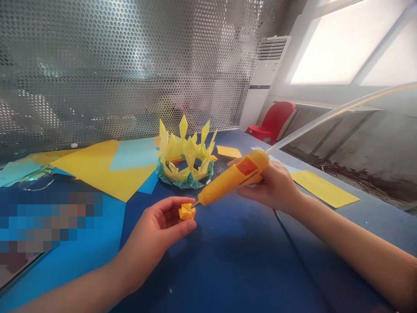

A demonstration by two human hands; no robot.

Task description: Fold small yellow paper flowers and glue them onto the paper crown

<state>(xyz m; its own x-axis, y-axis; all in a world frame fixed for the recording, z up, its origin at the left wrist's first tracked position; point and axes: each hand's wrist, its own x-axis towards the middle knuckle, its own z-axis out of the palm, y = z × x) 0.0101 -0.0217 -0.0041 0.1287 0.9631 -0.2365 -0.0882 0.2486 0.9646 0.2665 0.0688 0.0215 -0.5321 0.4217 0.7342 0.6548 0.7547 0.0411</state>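
Note:
Between the thumb and fingers of my left hand (159,228) is a small folded orange paper piece (186,212). My right hand (276,184) is wrapped round a yellow hot glue gun (233,178), whose metal nozzle meets the top right of the paper piece. A long clear glue stick (302,128) runs out of the gun's back toward the upper right. Just beyond both hands stands a paper crown (185,152) with pale yellow points and a teal folded base. Part of my right fingers is hidden behind the gun.
Yellow and light blue paper sheets (107,167) lie at the left, beside a pair of glasses (36,180). More yellow paper (325,188) lies at the right. A black cord (289,234) crosses the dark blue table (208,278). Behind are a perforated metal screen (130,65) and a red chair (275,119).

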